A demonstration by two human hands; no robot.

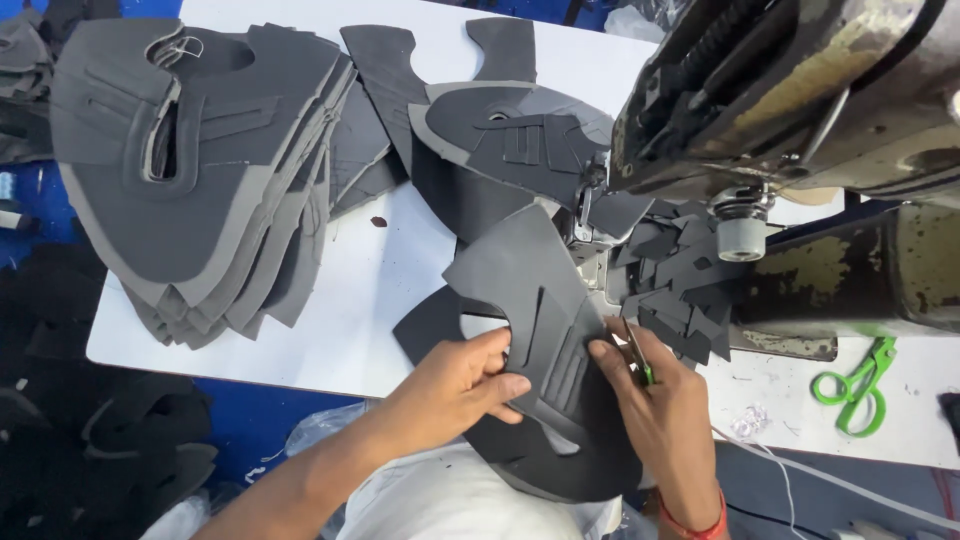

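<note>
Nearest, the left hand (468, 380) pinches the edge of a dark grey shoe upper piece (535, 300) on the white table (380, 290). The right hand (655, 400) presses it flat, small snips (638, 358) tucked in its fingers. Beyond lie small grey cut pieces (680, 290), green scissors (858, 385), then a stack of grey uppers (200, 170) and the sewing machine (800, 90).
</note>
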